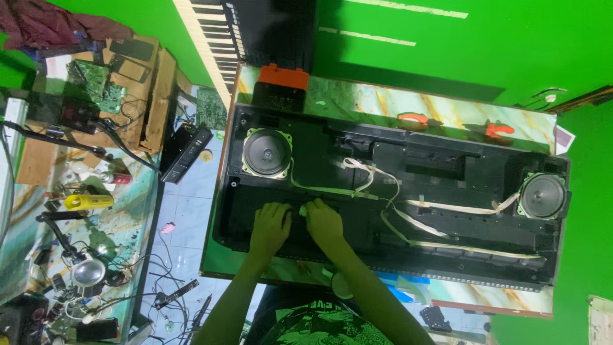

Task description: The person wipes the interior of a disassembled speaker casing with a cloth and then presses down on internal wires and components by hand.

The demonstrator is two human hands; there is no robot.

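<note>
An opened keyboard case lies across the surface, filling most of it. One speaker sits in the case at its left end, another speaker at its right end, with ribbon cables running between them. Both hands rest side by side on the case's near left part, the left hand just left of the right hand. Behind the case, pliers lie on the surface. A cluttered bench stands well to the left.

Both forearms reach forward; left hand and right hand side by side — palms down.
</note>
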